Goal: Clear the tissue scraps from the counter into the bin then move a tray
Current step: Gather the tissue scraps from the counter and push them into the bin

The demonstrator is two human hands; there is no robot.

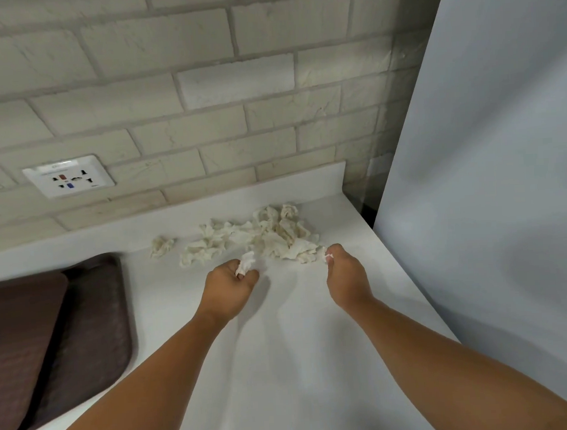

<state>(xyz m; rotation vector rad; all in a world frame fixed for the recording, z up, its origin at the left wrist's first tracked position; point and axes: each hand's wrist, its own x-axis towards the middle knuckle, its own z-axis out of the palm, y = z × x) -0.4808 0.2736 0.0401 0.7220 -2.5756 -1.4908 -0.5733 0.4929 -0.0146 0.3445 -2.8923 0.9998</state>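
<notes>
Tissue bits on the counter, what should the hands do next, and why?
Probably reach forward and scoop up more of the tissue pile. The left hand and right hand each pinch only a small scrap, while most of the scraps lie heaped just beyond the fingers on the counter. No bin shows in this view, so gathering more first seems sensible.

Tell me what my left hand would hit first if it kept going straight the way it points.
Most likely the tissue pile on the counter, right ahead of the left hand, which holds one scrap. Depth is uncertain.

Tissue scraps (270, 235) in left hand (228, 290), right hand (344, 277)
</notes>
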